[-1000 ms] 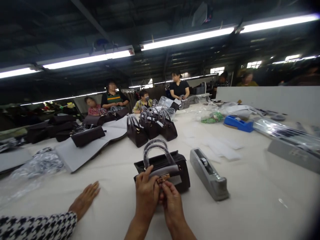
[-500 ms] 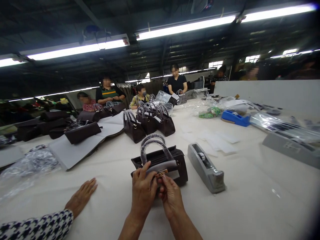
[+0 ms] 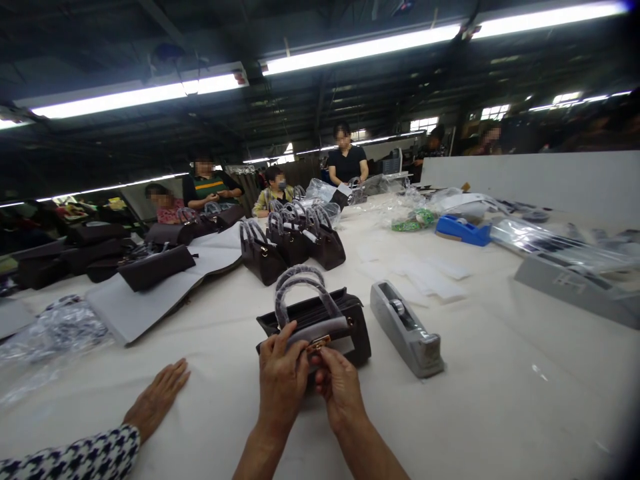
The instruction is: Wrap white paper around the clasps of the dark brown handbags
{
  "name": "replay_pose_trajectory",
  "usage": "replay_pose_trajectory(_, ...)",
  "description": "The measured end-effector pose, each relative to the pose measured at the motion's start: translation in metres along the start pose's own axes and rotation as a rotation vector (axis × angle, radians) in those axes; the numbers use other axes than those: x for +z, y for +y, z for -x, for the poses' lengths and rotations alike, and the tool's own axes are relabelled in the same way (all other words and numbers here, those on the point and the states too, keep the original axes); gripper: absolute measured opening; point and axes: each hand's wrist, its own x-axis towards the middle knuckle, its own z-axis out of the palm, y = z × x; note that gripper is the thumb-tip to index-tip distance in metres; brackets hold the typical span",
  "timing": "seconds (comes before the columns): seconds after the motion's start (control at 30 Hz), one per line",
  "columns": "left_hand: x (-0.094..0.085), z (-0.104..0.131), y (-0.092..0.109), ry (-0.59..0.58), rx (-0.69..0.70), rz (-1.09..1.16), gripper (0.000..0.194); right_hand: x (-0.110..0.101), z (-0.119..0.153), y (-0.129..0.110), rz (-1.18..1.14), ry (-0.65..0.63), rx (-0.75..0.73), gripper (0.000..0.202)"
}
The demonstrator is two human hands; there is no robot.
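A dark brown handbag [image 3: 361, 327] stands upright in front of me, its two handles [image 3: 300, 280] wrapped in clear plastic. On its front is a gold-coloured clasp [image 3: 319, 343], with pale protective strips beside it. My left hand [image 3: 281, 377] is closed at the clasp's left end, its forefinger lying up against the bag's front. My right hand [image 3: 341, 390] pinches the lower right part of the clasp between thumb and finger. The fingertips partly cover the clasp, so its exact position is hidden.
A grey tape dispenser [image 3: 407, 330] stands just right of the bag. Another person's hand [image 3: 157, 400] lies flat at left. Several finished-looking handbags [image 3: 263, 257] stand behind, near white sheets [image 3: 430, 280] and a blue dispenser [image 3: 463, 231]. Crumpled plastic [image 3: 55, 340] lies left.
The whole view has shifted slightly, so things appear a little further left. Both hands stay at the clasp, with only slight finger movement.
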Motion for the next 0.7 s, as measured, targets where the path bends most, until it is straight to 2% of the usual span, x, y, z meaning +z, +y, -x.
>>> replay_pose_trajectory(0.23,-0.001,0.002,-0.001,-0.001,0.024,-0.002,0.017,0.001,-0.005,-0.001,0.091,0.003,-0.032,0.028)
replay_pose_trajectory(0.4,0.0,0.003,-0.001,0.015,0.026,0.007,0.017,0.003,0.001,0.012,0.136,-0.026,-0.043,0.021)
replay_pose_trajectory(0.47,0.0,0.003,-0.001,0.015,0.02,0.013,0.017,0.0,0.006,0.017,0.194,-0.036,-0.108,0.021)
replay_pose_trajectory(0.53,0.0,0.003,-0.001,0.011,0.017,0.019,0.017,-0.006,0.009,0.019,0.316,-0.018,-0.292,0.019)
replay_pose_trajectory(0.63,0.0,0.003,-0.002,0.0,0.013,0.022,0.017,-0.016,0.005,0.013,0.574,0.011,-0.713,0.02)
replay_pose_trajectory(0.7,0.0,0.003,-0.002,-0.007,0.005,0.026,0.017,-0.021,-0.001,0.007,0.724,-0.029,-0.952,0.018)
